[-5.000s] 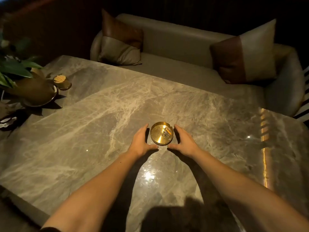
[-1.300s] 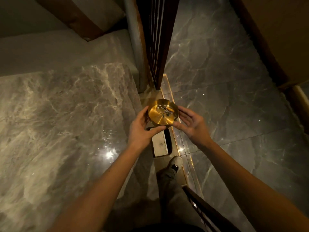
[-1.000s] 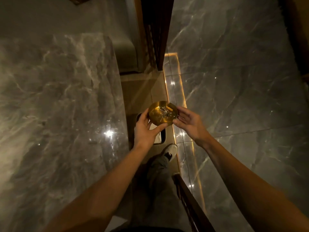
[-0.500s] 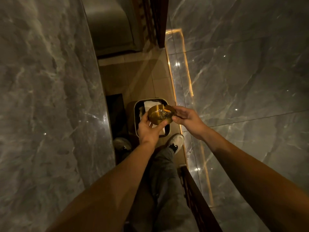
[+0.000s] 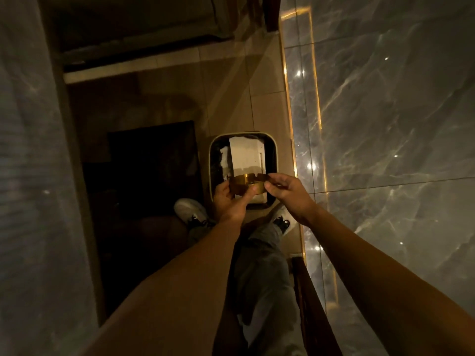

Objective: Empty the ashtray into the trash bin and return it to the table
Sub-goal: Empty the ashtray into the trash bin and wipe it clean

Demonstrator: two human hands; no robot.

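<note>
Now tipping the ashtray (image 5: 248, 184) over the trash bin (image 5: 274, 150), directly below both hands.
Best to roll it fully mouth-down, low and centred on the opening, so ash lands inside. Left hand (image 5: 230, 201) grips its near side from underneath, thumb on the wall; right hand (image 5: 288, 194) pinches the far rim, other fingers loosely curled, both forearms reaching forward and down.

the ashtray (image 5: 247, 184) is gold; the bin (image 5: 274, 160) at its 12 o'clock is cream-rimmed, dark inside, with white paper (image 5: 245, 155). grey veined marble floor (image 5: 385, 124) at 3 o'clock, white shoe (image 5: 189, 209) at 7.
</note>
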